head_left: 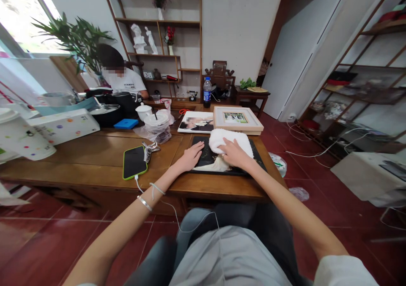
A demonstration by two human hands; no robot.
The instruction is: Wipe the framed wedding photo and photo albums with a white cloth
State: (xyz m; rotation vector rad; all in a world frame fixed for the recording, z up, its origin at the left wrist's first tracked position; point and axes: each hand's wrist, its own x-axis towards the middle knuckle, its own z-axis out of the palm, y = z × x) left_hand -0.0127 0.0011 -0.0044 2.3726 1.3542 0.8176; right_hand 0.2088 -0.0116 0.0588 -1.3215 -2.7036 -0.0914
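Observation:
A dark picture panel (207, 156) with a pale figure-like patch along its lower part lies flat on the wooden table in front of me. My left hand (191, 156) rests flat on its left edge, fingers stretched out. On the panel's upper right part sits a folded white towel (247, 140), and my right hand (234, 151) grips and presses it against the surface. The towel and my right hand hide much of the panel's right half.
Behind the panel lie a framed photo (218, 118) and a photo print (190, 129). A phone (135, 162) with its charging cable, a bagged cup (157, 123), a blue box (126, 123) and a bottle (207, 92) stand around. Another person (122, 82) sits at the far left.

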